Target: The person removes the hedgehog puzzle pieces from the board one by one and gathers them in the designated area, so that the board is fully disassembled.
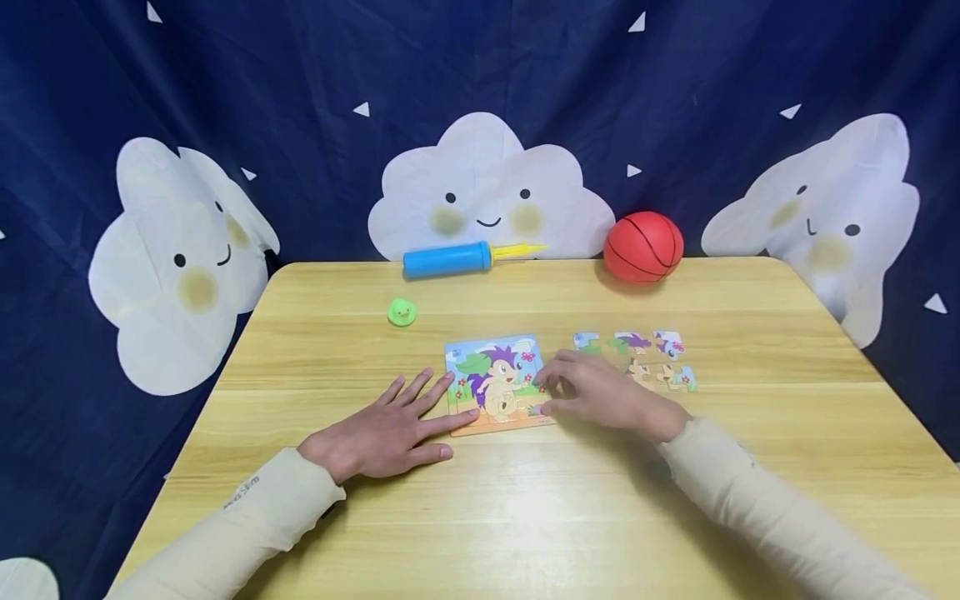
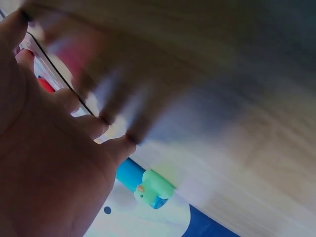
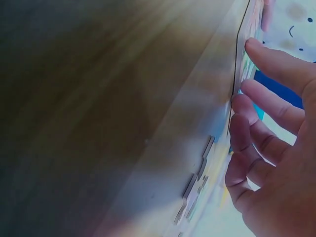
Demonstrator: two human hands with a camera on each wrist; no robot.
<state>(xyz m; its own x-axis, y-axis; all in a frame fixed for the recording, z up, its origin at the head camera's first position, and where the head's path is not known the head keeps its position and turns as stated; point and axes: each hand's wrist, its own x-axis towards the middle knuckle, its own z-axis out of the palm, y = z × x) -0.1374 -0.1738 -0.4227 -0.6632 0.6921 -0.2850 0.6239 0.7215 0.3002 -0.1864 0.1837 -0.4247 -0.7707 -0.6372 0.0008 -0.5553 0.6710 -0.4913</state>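
Observation:
A puzzle board [image 1: 495, 367] with a purple-haired hedgehog picture lies flat on the table, its slim edge visible in both wrist views. My left hand [image 1: 390, 429] spreads its fingers, with fingertips resting on the board's left side. From the other side, my right hand [image 1: 603, 393] touches the board's right edge with thumb and fingertips; the thumb and index finger are apart, and no piece shows between them. Several loose puzzle pieces [image 1: 667, 343] lie right of the board, some partly covered by the right hand. In the right wrist view, puzzle pieces [image 3: 187, 190] lie below the fingers.
A green toy duck [image 1: 402, 312] sits beyond the left hand. At the table's far edge lie a blue hand pump [image 1: 446, 260] with a yellow nozzle and a red ball [image 1: 643, 247]. Behind the wooden table [image 1: 480, 533] hangs a dark blue curtain [image 1: 480, 58] with clouds.

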